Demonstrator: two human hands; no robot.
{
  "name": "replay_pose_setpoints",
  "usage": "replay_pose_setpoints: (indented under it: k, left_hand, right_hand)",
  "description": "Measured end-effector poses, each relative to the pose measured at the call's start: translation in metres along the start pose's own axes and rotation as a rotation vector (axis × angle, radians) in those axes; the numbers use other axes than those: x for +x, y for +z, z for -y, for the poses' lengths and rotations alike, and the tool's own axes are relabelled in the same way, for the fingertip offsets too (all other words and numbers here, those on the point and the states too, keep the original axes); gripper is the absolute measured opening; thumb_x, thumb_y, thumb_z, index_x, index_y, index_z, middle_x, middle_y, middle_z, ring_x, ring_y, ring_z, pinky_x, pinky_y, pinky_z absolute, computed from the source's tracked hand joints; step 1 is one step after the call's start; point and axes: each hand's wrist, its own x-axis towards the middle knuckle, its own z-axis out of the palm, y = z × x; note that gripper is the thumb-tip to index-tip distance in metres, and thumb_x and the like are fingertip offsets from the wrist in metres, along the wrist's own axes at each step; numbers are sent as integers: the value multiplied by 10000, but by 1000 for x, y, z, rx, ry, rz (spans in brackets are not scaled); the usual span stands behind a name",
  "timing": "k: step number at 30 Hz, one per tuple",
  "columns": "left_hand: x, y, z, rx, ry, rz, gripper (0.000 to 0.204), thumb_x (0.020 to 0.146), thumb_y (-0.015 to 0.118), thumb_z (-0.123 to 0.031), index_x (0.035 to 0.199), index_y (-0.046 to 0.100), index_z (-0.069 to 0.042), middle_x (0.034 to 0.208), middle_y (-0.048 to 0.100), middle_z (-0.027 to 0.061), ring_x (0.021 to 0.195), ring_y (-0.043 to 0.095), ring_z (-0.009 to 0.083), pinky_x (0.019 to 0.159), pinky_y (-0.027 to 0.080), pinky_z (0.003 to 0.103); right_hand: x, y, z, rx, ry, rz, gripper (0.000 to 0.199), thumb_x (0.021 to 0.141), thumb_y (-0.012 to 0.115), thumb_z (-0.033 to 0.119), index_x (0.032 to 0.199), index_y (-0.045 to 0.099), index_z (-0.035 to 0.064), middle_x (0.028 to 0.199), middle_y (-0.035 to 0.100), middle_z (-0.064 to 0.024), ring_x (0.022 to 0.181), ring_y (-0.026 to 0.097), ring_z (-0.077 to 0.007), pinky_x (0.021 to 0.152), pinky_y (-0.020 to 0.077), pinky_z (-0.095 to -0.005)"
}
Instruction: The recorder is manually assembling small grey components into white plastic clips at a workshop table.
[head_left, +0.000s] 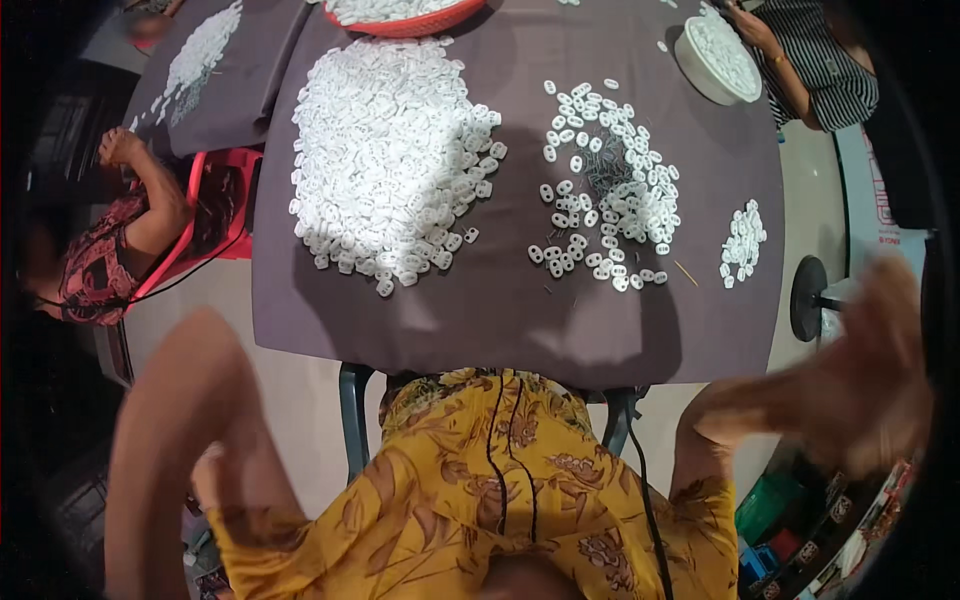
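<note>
Both my arms are raised away from the table. My left arm is bent with the elbow up, and its hand is out of sight. My right hand (880, 345) is lifted off to the right side, smeared by motion, so its fingers cannot be made out. A large heap of small white oval pieces with two holes (380, 160) lies on the cloth left of centre. To its right, more white two-holed pieces (655, 215) lie scattered around a pile of thin dark pins (608, 165). A smaller white cluster (743, 245) is near the right edge.
A grey-brown cloth (480, 325) covers the table. A red basket (410, 22) and a white bowl (718, 60), both filled with white pieces, stand at the far side. A thin yellow stick (686, 272) lies near the scatter. Other people sit at left and far right.
</note>
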Motion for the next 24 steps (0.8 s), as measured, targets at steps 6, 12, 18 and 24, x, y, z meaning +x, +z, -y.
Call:
replay_pose_setpoints:
  k: [6, 12, 18, 24]
  left_hand:
    - [-6, -8, -16, 40, -23, -29, 446, 673, 681, -207, 997, 536, 63, 927, 570, 137, 741, 567, 166, 712, 437, 220]
    - [-102, 80, 61, -100, -652, 382, 90, 754, 611, -64, 813, 632, 2, 716, 610, 97, 631, 571, 150, 565, 448, 266]
    - [-140, 96, 77, 38, -509, 690, 111, 732, 622, -58, 835, 629, -15, 744, 602, 113, 640, 583, 209, 575, 448, 292]
    - [-160, 96, 73, 49, -504, 710, 91, 733, 624, -59, 810, 627, -11, 711, 585, 113, 634, 576, 237, 567, 446, 302]
  right_hand:
    - [-94, 34, -71, -165, 721, 655, 173, 788, 541, 9, 943, 616, -2, 792, 623, -70, 658, 573, -122, 591, 453, -249]
    - [-162, 64, -94, -243, 484, 1009, 148, 737, 561, 3, 871, 619, 30, 660, 536, -116, 582, 542, -267, 532, 427, -345]
    - [-172, 76, -96, -329, 316, 1145, 116, 641, 545, 7, 751, 572, 30, 673, 541, -109, 592, 566, -282, 521, 459, -375]
    - [-177, 77, -97, -264, 70, 1107, 96, 617, 564, -9, 694, 513, 20, 652, 524, -119, 599, 565, -290, 533, 464, -378]
